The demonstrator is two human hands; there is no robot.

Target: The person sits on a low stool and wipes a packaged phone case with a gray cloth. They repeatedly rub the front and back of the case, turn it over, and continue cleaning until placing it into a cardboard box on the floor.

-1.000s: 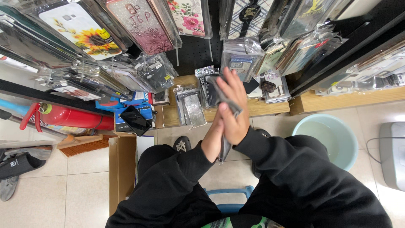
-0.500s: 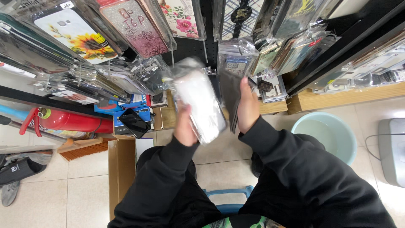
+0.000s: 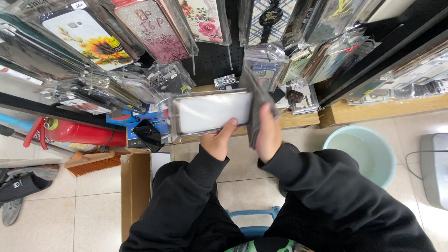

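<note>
Pegboard display of packaged phone cases [image 3: 98, 42] fills the wall ahead, with a tiled floor [image 3: 84, 214] below. Left hand [image 3: 218, 140]: fingers closed on the lower edge of a clear-wrapped white phone case [image 3: 212, 112], thumb pressed up against its front, holding it flat and crosswise just in front of the hanging stock. Right hand [image 3: 268, 135]: fingers closed around a grey cloth [image 3: 254, 100], which lies against the right end of the package, touching it. Judged from this: wiping of the package looks under way, the cloth at one end only; whether the rest of the wrapper has been covered cannot be told, and the item is not back on a hook. Both sleeves are black. Outward from the hands: a wooden shelf edge [image 3: 364, 109] runs below the display; a red fire extinguisher [image 3: 79, 132] lies to the left, a broom head [image 3: 91, 163] and cardboard box [image 3: 135, 196] below it; a pale green basin [image 3: 361, 151] stands on the floor to the right, near a grey appliance [image 3: 434, 168] at the frame edge. A blue stool frame [image 3: 254, 219] shows beneath the person.
</note>
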